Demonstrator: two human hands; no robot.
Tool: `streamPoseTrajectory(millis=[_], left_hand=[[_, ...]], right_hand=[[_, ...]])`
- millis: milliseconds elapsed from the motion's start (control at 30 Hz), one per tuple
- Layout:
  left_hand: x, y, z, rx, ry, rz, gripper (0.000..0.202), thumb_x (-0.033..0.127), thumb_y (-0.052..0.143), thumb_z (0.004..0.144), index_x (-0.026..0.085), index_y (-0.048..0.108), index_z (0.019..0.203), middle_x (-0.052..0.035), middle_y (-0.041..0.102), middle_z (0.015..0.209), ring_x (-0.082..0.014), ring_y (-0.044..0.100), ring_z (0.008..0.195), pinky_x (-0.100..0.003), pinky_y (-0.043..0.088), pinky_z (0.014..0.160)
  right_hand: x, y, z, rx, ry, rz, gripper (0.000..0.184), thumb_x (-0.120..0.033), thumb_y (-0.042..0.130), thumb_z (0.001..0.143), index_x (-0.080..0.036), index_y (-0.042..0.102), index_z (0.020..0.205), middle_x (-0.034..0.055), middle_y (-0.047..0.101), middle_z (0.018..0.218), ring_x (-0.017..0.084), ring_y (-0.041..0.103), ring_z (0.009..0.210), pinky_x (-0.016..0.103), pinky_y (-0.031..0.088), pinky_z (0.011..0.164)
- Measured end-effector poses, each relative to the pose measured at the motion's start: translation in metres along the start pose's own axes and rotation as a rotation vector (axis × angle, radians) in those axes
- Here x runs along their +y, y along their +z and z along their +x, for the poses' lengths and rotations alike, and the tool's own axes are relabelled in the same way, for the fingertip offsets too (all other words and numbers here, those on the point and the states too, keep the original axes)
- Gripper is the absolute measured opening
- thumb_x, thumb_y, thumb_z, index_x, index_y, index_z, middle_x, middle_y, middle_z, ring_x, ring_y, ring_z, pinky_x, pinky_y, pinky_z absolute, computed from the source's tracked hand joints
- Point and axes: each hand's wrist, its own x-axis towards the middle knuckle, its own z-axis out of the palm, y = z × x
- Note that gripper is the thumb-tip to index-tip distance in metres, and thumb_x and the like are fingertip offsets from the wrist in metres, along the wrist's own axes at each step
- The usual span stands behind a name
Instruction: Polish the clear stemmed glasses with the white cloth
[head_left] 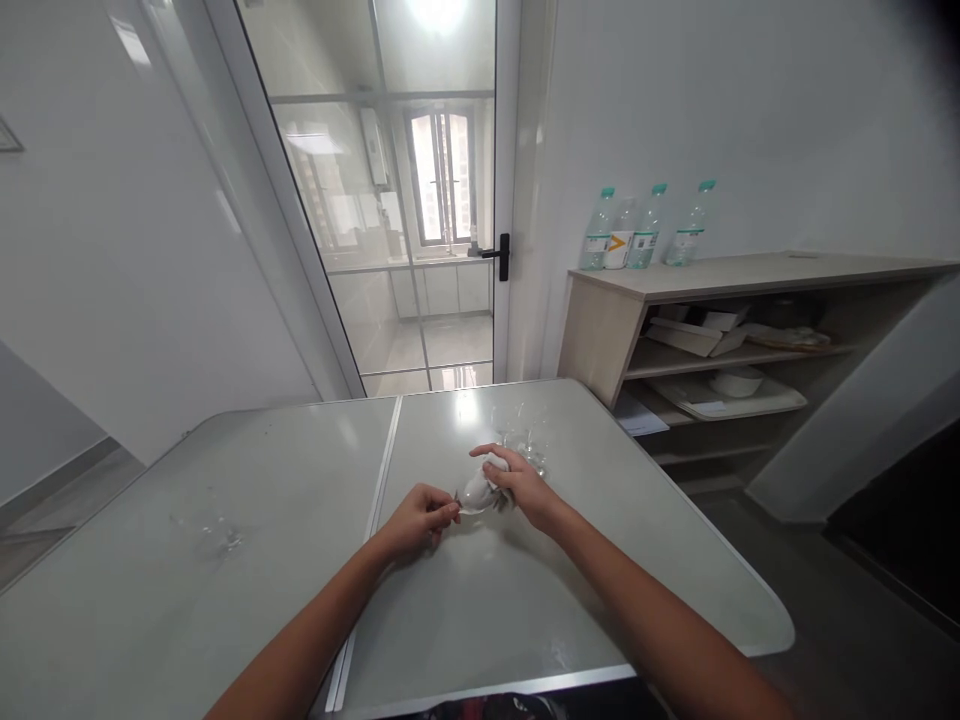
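Note:
A small white, glossy, rounded object (477, 490) is between my two hands, low over the table; its exact kind I cannot make out. My left hand (418, 520) is closed, thumb and forefinger pinching the narrow left end. From the right, my right hand (517, 480) grips the wider upper end, with the thumb across it and one finger stretched out above. Something greyish shows under the right fingers, mostly hidden. Just behind that hand lies a cluster of clear, shiny pieces (534, 452), see-through and hard to tell apart.
The pale, glossy table (285, 620) has a white seam across it. Another clear item (225, 538) lies on its left half. Beyond stands a glass door (457, 340) with a black handle (504, 257). At right, a wooden shelf unit (600, 315) bears several plastic bottles (645, 240).

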Motion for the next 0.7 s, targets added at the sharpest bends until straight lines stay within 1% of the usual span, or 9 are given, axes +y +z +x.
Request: streamPoseTrajectory(millis=[67, 167, 233, 300, 367, 467, 533, 600, 700], left_hand=[[-0.002, -0.006, 0.000, -0.091, -0.022, -0.166, 0.049, 0.058, 0.068, 0.084, 0.011, 0.068, 0.073, 0.0061, 0.037, 0.050, -0.0078, 0.035, 0.043, -0.023, 0.030, 0.047], [-0.004, -0.014, 0.001, -0.059, 0.026, -0.226, 0.049, 0.058, 0.070, 0.084, 0.010, 0.069, 0.073, 0.0049, 0.041, 0.050, -0.0071, 0.037, 0.043, -0.022, 0.031, 0.048], [-0.005, -0.017, 0.000, -0.016, 0.054, -0.179, 0.050, 0.058, 0.068, 0.086, 0.010, 0.070, 0.075, 0.0036, 0.045, 0.050, -0.0076, 0.040, 0.044, -0.022, 0.032, 0.049], [-0.005, -0.018, -0.001, -0.023, 0.076, -0.078, 0.049, 0.057, 0.068, 0.086, 0.010, 0.071, 0.074, 0.0026, 0.046, 0.050, -0.0080, 0.041, 0.045, -0.022, 0.031, 0.049], [-0.005, -0.017, -0.003, -0.089, 0.090, 0.027, 0.047, 0.055, 0.070, 0.085, 0.010, 0.070, 0.070, 0.0026, 0.045, 0.051, -0.0079, 0.040, 0.047, -0.022, 0.028, 0.048], [-0.006, -0.012, -0.004, -0.149, 0.101, 0.080, 0.042, 0.048, 0.074, 0.082, 0.011, 0.067, 0.065, 0.0035, 0.042, 0.051, -0.0074, 0.036, 0.050, -0.022, 0.026, 0.049], [-0.008, -0.010, -0.004, -0.142, 0.122, 0.080, 0.039, 0.044, 0.075, 0.079, 0.011, 0.064, 0.062, 0.0035, 0.042, 0.054, -0.0076, 0.034, 0.052, -0.022, 0.026, 0.050], [-0.011, -0.012, -0.004, -0.137, 0.144, 0.087, 0.038, 0.042, 0.076, 0.077, 0.012, 0.062, 0.060, 0.0035, 0.041, 0.055, -0.0077, 0.033, 0.054, -0.022, 0.026, 0.051], [-0.014, -0.016, -0.003, -0.132, 0.129, 0.074, 0.041, 0.045, 0.074, 0.080, 0.011, 0.062, 0.060, 0.0042, 0.039, 0.052, -0.0072, 0.030, 0.052, -0.023, 0.023, 0.050]], right_hand=[[-0.009, -0.004, -0.004, -0.020, 0.000, 0.069, 0.036, -0.044, 0.066, 0.088, -0.023, 0.065, 0.118, -0.0028, 0.052, 0.074, 0.014, 0.047, 0.065, 0.024, 0.036, 0.059], [-0.022, -0.008, -0.012, 0.138, -0.150, 0.083, 0.037, -0.046, 0.066, 0.089, -0.024, 0.063, 0.119, -0.0026, 0.051, 0.075, 0.015, 0.046, 0.065, 0.026, 0.037, 0.060], [-0.030, -0.009, -0.016, 0.272, -0.288, 0.027, 0.038, -0.045, 0.063, 0.092, -0.025, 0.060, 0.124, -0.0003, 0.055, 0.085, 0.017, 0.050, 0.073, 0.028, 0.042, 0.068], [-0.034, -0.011, -0.018, 0.291, -0.403, -0.095, 0.040, -0.042, 0.061, 0.093, -0.025, 0.057, 0.129, 0.0037, 0.060, 0.104, 0.020, 0.055, 0.088, 0.031, 0.045, 0.079], [-0.036, -0.010, -0.019, 0.103, -0.442, -0.249, 0.039, -0.041, 0.061, 0.094, -0.024, 0.059, 0.129, 0.0057, 0.062, 0.111, 0.022, 0.057, 0.092, 0.032, 0.045, 0.082], [-0.034, -0.006, -0.019, -0.349, -0.442, -0.434, 0.031, -0.040, 0.063, 0.093, -0.022, 0.068, 0.118, 0.0034, 0.067, 0.095, 0.019, 0.058, 0.082, 0.030, 0.045, 0.079], [-0.031, -0.002, -0.018, -0.532, -0.482, -0.494, 0.028, -0.039, 0.067, 0.091, -0.022, 0.070, 0.113, 0.0030, 0.070, 0.095, 0.018, 0.059, 0.083, 0.031, 0.044, 0.084], [-0.029, 0.001, -0.017, -0.584, -0.489, -0.530, 0.030, -0.038, 0.068, 0.090, -0.022, 0.069, 0.115, 0.0034, 0.071, 0.099, 0.018, 0.059, 0.085, 0.030, 0.044, 0.086], [-0.026, 0.003, -0.017, -0.464, -0.350, -0.564, 0.030, -0.038, 0.061, 0.095, -0.022, 0.065, 0.121, 0.0002, 0.067, 0.086, 0.015, 0.056, 0.071, 0.026, 0.043, 0.071]])
